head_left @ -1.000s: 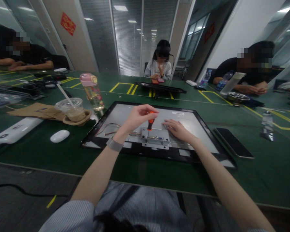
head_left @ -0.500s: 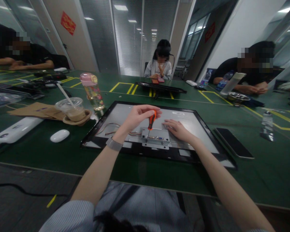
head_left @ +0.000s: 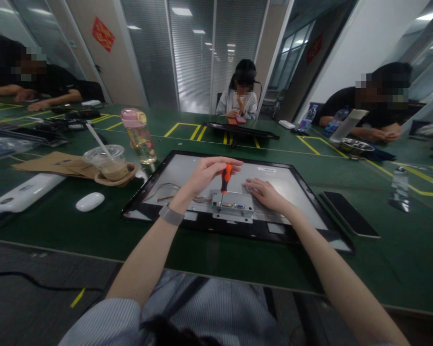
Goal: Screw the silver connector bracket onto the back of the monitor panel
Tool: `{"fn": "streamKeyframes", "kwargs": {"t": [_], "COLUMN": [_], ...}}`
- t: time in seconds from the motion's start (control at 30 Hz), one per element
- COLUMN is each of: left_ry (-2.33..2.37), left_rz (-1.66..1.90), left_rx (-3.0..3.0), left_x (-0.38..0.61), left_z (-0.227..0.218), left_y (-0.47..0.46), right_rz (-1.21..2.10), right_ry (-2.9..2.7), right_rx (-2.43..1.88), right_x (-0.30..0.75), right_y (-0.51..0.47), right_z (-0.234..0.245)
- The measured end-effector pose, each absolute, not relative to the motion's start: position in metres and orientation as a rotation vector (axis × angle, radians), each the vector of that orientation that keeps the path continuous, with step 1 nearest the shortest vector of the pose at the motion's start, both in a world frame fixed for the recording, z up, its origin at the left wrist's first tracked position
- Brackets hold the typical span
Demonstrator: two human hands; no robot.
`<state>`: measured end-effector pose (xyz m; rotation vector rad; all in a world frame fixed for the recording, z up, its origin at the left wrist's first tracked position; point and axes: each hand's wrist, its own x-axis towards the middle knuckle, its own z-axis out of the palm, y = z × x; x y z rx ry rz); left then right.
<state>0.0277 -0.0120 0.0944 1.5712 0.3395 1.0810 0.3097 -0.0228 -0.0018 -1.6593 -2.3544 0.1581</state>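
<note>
My left hand [head_left: 211, 174] is closed around the handle of an orange and black screwdriver [head_left: 225, 179]. The screwdriver stands nearly upright, its tip down at the left front of a small metal box with ports [head_left: 234, 204]. That box sits on the near part of a flat monitor panel [head_left: 285, 180] with a grey back and black frame. Spread flat, my right hand [head_left: 265, 193] rests on the panel just right of the box, its fingers apart and holding nothing. Thin wires [head_left: 166, 192] lie on the panel to the left; the screwdriver's very tip is too small to make out.
Left of the panel are a white mouse [head_left: 90, 202], an iced drink cup [head_left: 106, 161] in a carton holder and a pink-lidded bottle [head_left: 139, 134]. A black phone [head_left: 350, 214] lies to the right. Across the table sit several people and another dark panel [head_left: 241, 130].
The screwdriver handle has turned and tilted slightly in my left hand, whose fingers have shifted a little. My right hand stays in place on the panel.
</note>
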Motion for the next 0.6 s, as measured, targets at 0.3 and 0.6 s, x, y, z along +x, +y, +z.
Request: {"fn": "streamKeyframes", "kwargs": {"t": [0.3, 0.6], "left_ry": [0.450, 0.371], "left_rz": [1.203, 1.085], "left_rx": [1.700, 1.570], "left_x": [0.0306, 0.0293], "left_z": [0.0982, 0.0936], "left_y": [-0.0168, -0.0112], "right_rz": [0.172, 0.195], "right_ry": [-2.361, -2.354], "right_rx": [-1.654, -1.667], "right_x": [0.3074, 0.3079], "right_y": [-0.0255, -0.0248], "right_z": [0.0034, 0.0021]}}
